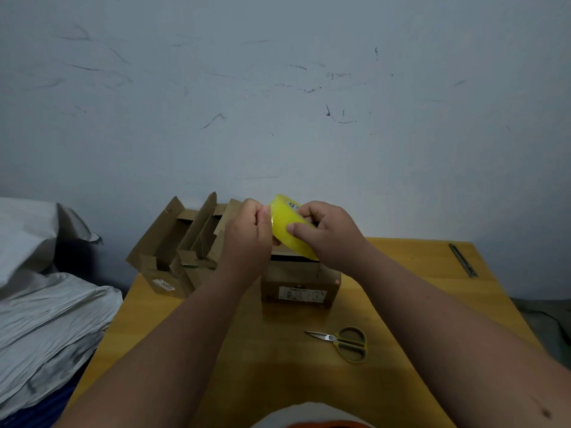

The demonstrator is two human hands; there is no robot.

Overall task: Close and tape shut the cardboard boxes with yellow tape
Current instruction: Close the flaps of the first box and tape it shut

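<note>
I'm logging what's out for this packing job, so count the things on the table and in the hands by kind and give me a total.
Cardboard boxes: 3, two open-flapped ones at the left and one under the hands
Yellow tape roll: 1
Scissors: 1
Dark metal tool at the table's far right edge: 1
Total: 6

Both hands hold the roll of yellow tape [292, 225] raised above a cardboard box [301, 285] on the wooden table [247, 350]: the right hand [327, 231] grips the roll with the thumb across its outer face, and the left hand [247, 239] pinches at the roll's left edge. Two open cardboard boxes [182, 242] with raised flaps stand at the table's far left corner, against the scuffed wall [278, 88]. Scissors [344, 342] with yellow-green handles lie near the box on the right side of the table, a dark narrow tool [463, 260] lies at the far right edge, and crumpled grey sheeting [46, 298] is piled left of the table.
</note>
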